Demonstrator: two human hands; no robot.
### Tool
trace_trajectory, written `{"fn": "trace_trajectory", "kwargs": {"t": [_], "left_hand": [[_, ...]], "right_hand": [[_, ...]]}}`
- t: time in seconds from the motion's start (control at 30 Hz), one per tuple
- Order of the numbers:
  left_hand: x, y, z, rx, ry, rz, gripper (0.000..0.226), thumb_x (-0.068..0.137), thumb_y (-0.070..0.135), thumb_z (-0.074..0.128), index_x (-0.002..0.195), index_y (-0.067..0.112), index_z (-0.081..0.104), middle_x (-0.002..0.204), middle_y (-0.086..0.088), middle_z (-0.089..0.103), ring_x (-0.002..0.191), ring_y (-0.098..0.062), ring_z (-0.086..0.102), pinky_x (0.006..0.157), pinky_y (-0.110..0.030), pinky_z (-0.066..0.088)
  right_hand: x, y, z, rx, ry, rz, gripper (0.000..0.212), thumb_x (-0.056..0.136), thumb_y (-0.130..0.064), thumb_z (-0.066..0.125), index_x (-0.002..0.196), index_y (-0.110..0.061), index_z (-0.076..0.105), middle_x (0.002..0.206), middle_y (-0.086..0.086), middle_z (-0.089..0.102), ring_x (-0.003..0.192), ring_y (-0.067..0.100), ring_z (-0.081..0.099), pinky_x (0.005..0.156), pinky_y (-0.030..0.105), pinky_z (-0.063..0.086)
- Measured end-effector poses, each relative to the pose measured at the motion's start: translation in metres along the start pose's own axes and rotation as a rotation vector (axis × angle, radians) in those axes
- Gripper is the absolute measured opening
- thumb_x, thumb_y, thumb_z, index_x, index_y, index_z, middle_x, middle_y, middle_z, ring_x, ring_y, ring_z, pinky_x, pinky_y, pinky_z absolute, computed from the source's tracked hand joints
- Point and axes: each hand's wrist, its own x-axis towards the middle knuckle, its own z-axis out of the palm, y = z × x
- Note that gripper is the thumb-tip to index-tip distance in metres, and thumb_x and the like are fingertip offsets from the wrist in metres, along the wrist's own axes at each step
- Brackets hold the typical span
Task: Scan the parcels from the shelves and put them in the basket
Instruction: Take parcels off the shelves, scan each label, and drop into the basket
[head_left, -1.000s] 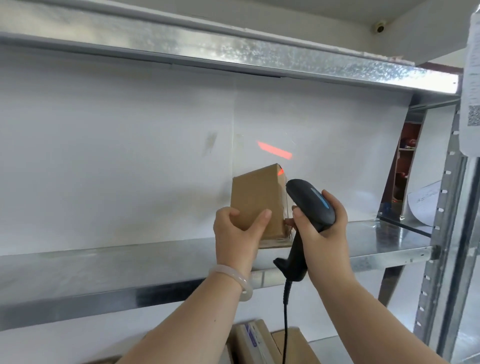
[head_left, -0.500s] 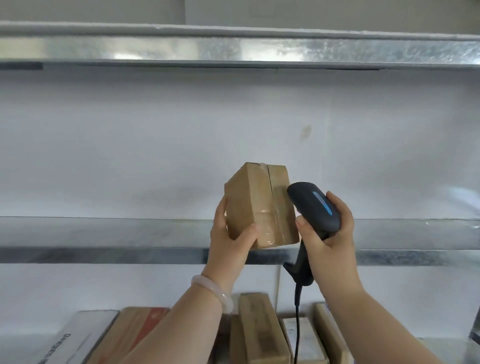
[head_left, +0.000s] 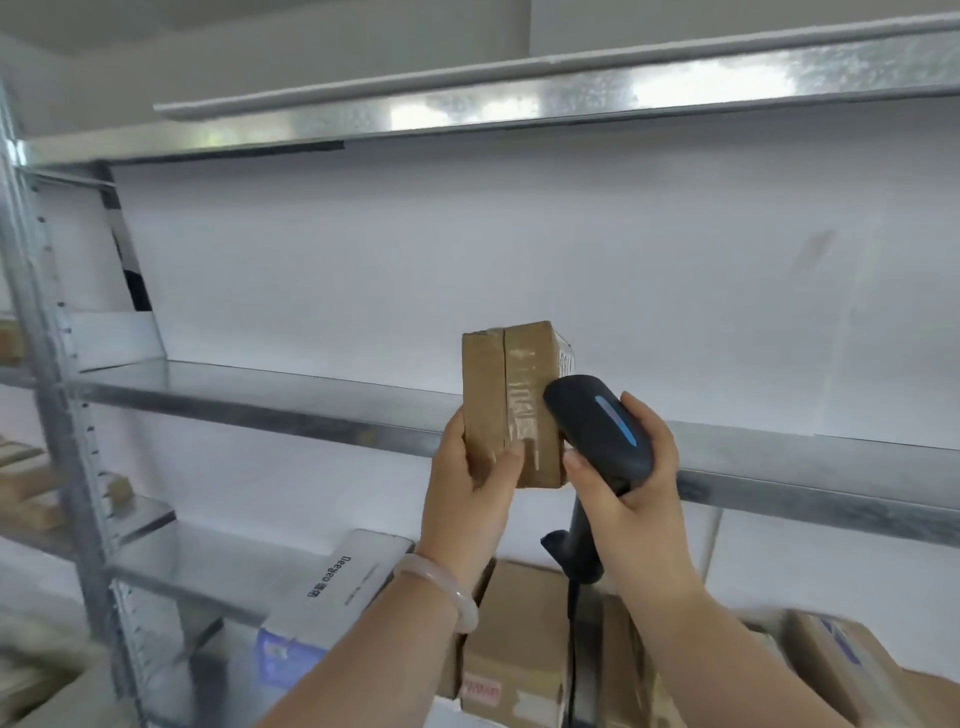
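A small brown cardboard parcel sealed with clear tape (head_left: 511, 405) is held upright in the air just below the centre of the view, in front of the edge of a long galvanised metal shelf (head_left: 260, 395). The left hand (head_left: 467, 493) grips its lower end from seven o'clock, with the thumb across the taped front. The right hand (head_left: 628, 483) is wrapped around a black handheld barcode scanner with a blue light strip (head_left: 597, 426), whose head sits at the parcel's four o'clock, touching or nearly touching it.

The likely trouble is a failed read. The white printed label (head_left: 565, 361) lies on the parcel's side face at two o'clock and shows only as a sliver, and the scanner is probably too close and too steeply angled to catch it. The hold is low on slick tape, so the parcel could tip or slip onto the cartons below. The scanner's dark cord (head_left: 571, 649) hangs down at six o'clock among those cartons and might snag.

Behind is a plain white back panel (head_left: 467, 249), with a second metal shelf (head_left: 519, 104) at twelve o'clock and a steel upright post (head_left: 47, 415) at nine. On the lower shelf stand a white printed box (head_left: 332, 582) and brown cardboard cartons (head_left: 519, 623). No basket is in view.
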Motion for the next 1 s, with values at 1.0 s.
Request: {"fn": "trace_trajectory", "kwargs": {"t": [1.0], "left_hand": [[-0.181,-0.063,-0.077,-0.051,0.502,-0.502,0.075,0.088,0.028,0.072,0.145,0.052,0.031,0.128,0.002,0.064,0.113,-0.021,0.065,0.101,-0.046,0.051]], "right_hand": [[-0.114,0.086,-0.015,-0.005,-0.604,0.193,0.068,0.079,-0.012,0.077,0.125,-0.049,0.044,0.115,-0.027,0.056,0.102,0.014,0.064,0.081,0.042,0.058]]}}
